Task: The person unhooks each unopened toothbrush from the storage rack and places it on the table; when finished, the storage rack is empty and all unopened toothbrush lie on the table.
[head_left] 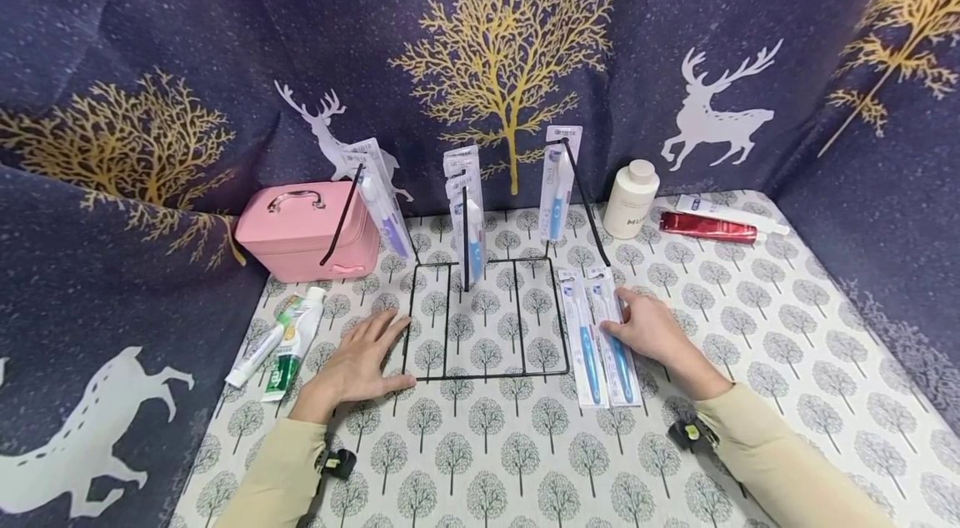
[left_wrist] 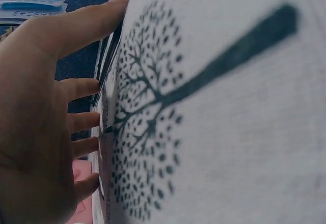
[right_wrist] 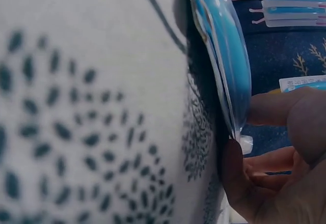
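A black wire rack [head_left: 487, 376] stands mid-table with upright hooks. Packaged toothbrushes hang from it: purple ones [head_left: 384, 207] left, blue-handled ones [head_left: 467, 220] in the middle, another blue one [head_left: 557, 195] on the right. My left hand [head_left: 360, 361], fingers spread, rests on the cloth at the rack's left edge. Two blue toothbrushes in blister packs lie right of the rack, side by side. My right hand [head_left: 645, 328] pinches the edge of the outer toothbrush pack [head_left: 618, 361]; the inner toothbrush pack [head_left: 583, 345] lies beside it. The right wrist view shows fingers [right_wrist: 270, 109] at that pack's edge.
A pink case [head_left: 307, 232] stands back left, with two toothpaste tubes [head_left: 288, 345] before it. Back right are a cream bottle [head_left: 632, 199], a red tube [head_left: 708, 228] and a white tube [head_left: 731, 213]. A dark printed cloth [head_left: 510, 37] hangs behind the table.
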`<state>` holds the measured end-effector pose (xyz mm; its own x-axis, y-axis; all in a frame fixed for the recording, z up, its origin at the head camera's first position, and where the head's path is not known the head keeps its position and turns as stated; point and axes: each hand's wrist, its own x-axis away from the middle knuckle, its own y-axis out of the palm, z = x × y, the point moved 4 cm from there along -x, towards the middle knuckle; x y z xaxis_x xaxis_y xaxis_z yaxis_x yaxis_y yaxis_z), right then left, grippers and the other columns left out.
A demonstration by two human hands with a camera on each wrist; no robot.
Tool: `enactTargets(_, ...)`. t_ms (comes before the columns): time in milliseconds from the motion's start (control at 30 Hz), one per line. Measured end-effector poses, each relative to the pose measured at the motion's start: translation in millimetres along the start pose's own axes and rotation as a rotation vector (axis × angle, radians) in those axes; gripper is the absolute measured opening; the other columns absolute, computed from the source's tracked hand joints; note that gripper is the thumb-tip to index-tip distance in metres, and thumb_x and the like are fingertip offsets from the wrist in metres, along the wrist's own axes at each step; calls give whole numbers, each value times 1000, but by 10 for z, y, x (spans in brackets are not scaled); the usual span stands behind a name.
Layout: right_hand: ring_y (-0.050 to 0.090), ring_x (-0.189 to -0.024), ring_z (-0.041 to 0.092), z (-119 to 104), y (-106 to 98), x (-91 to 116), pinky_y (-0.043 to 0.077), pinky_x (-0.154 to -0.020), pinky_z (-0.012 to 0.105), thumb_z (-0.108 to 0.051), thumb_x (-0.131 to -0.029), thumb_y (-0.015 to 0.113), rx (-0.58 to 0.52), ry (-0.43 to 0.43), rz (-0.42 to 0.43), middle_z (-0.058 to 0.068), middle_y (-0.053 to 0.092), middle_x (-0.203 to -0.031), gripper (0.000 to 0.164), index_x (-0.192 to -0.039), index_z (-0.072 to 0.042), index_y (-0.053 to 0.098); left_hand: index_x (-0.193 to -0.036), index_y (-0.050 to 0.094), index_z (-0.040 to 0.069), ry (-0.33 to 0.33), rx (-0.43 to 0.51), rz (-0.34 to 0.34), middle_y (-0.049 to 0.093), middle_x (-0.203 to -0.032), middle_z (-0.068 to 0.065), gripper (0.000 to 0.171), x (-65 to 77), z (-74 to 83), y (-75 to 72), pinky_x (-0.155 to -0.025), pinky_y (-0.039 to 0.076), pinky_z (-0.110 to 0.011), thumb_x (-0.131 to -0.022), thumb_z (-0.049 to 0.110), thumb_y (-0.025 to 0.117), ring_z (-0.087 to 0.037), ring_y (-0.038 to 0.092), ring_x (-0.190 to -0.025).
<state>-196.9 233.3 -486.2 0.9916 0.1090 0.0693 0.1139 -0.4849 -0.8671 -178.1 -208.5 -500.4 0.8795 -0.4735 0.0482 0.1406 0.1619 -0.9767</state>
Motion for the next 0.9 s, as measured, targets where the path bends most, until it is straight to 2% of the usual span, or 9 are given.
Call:
enactTargets(200,55,-69,24,-51,-25,-8,48,-62,42,-33,-75,71,82,-17,13,5,60,-71,57,-119,0,55,-146,22,23,-9,-1,-12,14,-153,-9,97,-1,2,-14,-106,18,-62,-70,73,55,-38,19,-136)
enactTargets(300,55,-69,23,-47,-26,-8,48,-64,43,-32,-75,71,66,-15,11,4,60,-71,57,-119,0,56,-146,21,23,-13,-1,-14,13,-153,-9,97,2,5,-18,-107,18,-61,-70,73,55,-37,18,-136)
enactTargets(600,53,-62,16,-4,10,-24,46,-55,31,-33,-75,71,7,16,-46,4,61,-74,62,-124,1,52,-146,22,22,-5,-3,-1,13,-153,-10,97,22,5,-2,-107,18,-62,-70,72,56,-37,19,-136)
enactTargets(800,55,-62,14,20,-84,-59,45,-54,29,-36,-77,68,14,-22,9,3,65,-75,48,-112,-3,61,-145,23,22,-1,16,-1,16,-152,-10,96,25,20,-18,-106,19,-62,-70,70,57,-38,20,-136)
enactTargets(900,55,-60,12,-2,-167,-98,45,-53,28,-34,-80,66,-29,-43,37,4,66,-77,44,-111,-3,61,-145,23,22,-3,8,0,16,-152,-10,96,18,10,-15,-106,19,-62,-70,71,56,-38,20,-136)
